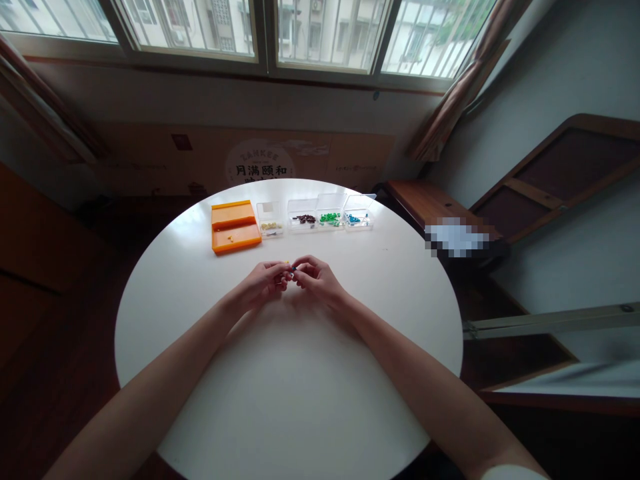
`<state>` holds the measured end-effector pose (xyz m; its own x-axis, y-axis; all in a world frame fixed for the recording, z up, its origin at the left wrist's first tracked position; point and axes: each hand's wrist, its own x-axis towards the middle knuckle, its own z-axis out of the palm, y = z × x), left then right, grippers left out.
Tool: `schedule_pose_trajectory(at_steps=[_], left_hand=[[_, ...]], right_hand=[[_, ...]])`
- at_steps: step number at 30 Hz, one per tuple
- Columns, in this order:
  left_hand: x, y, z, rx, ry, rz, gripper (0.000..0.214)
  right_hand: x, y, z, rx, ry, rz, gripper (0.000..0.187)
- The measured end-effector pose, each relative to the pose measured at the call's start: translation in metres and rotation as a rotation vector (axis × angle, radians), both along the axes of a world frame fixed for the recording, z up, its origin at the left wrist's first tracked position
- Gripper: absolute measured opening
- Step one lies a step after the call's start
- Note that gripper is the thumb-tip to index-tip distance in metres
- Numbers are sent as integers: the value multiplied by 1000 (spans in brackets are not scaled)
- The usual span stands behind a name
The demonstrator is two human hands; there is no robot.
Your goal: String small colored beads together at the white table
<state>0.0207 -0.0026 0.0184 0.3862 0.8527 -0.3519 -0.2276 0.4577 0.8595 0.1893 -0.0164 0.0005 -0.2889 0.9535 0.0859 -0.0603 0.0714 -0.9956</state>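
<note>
In the head view, both hands meet over the middle of the round white desk (290, 400), and the step in hand looks like close fingertip work. The fingers of the left hand (270, 278) and the right hand (316, 275) are pinched together around small pieces (294, 269), one dark blue, with a speck of yellow beside it; whether these are joined is too small to tell. Handling them seems to call for a light, steady pinch and fine alignment, since they could easily slip.

Beyond the hands, an orange tray (237, 249) sits on the left with a few yellow bits (231, 239) in its near compartment. To its right runs a row of clear boxes (297, 228) with their lids raised, holding pale yellow, dark brown, green and blue bits. The desk is smooth and glossy, catching daylight near its far edge.

Past it, printed cardboard (360, 153) stands under a barred window (325, 37), with a pinkish curtain (440, 120) at either side. To the right is a brown wooden bench (420, 197) bearing a blurred white patch.
</note>
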Motion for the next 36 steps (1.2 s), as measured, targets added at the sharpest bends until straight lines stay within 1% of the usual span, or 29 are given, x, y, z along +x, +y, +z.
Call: schedule_pose_trajectory(at_steps=[13,22,27,36], left_hand=[[-2,3,-8,21,-8,-25,22],[-2,2,-6,17,-6,-20,22],[-3,3,-10,25,-7,-31,21],[-2,3,-8,28,-18,-37,21]], right_hand=[[0,-1,1,-14,-4,14,33],[0,-1,0,-5,-25,16,35],[0,0,-1,-6,-21,18,36],[0,-1,-1,-2,-19,25,33]])
